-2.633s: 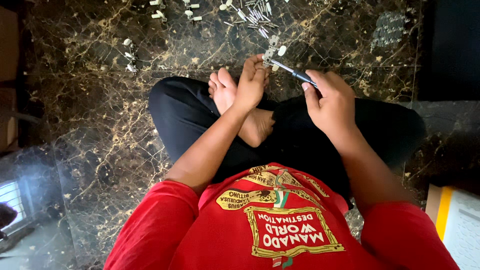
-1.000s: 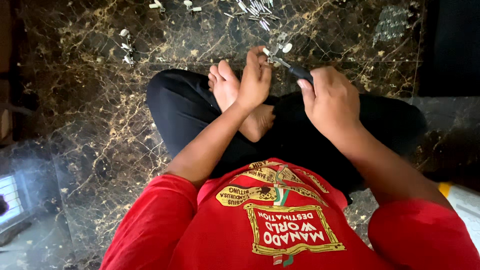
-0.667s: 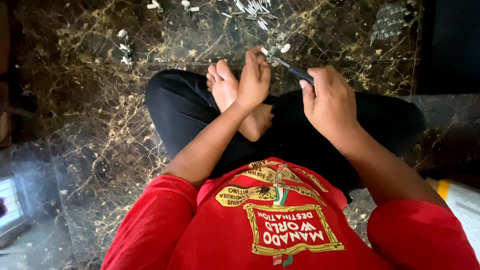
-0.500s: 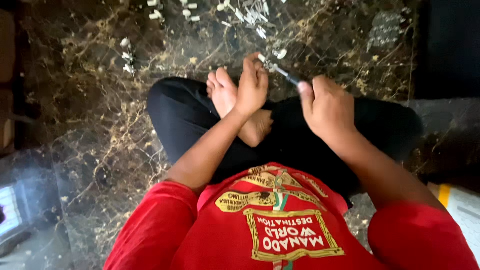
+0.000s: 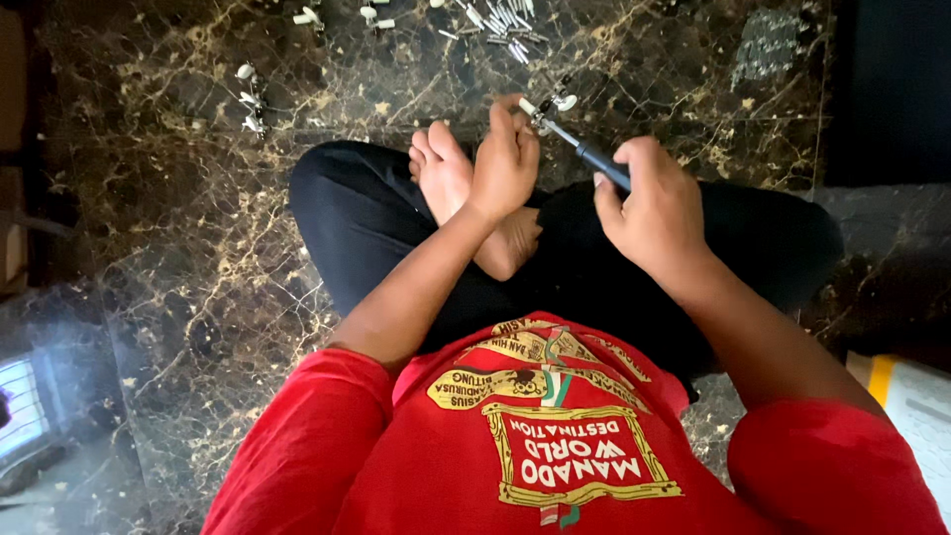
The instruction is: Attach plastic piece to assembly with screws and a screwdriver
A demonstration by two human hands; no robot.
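Observation:
I sit cross-legged on a dark marble floor (image 5: pixel 198 258) in black trousers and a red shirt. My left hand (image 5: pixel 505 159) pinches a small white-and-metal part (image 5: pixel 535 107) between its fingertips, just above my bare foot (image 5: pixel 446 178). My right hand (image 5: pixel 654 208) grips the dark handle of a screwdriver (image 5: pixel 594 157). The screwdriver's metal shaft points up and left, and its tip meets the small part held in my left hand.
Several small white and metal parts lie scattered on the floor ahead, a cluster (image 5: pixel 500 18) at the top middle and a few (image 5: pixel 250 99) at the upper left. A white and yellow object (image 5: pixel 911 396) lies at the right edge. A dark wall runs along the right.
Both hands stay together on the small part and the screwdriver. The view has swayed slightly; the right hand has shifted its grip a little on the handle.

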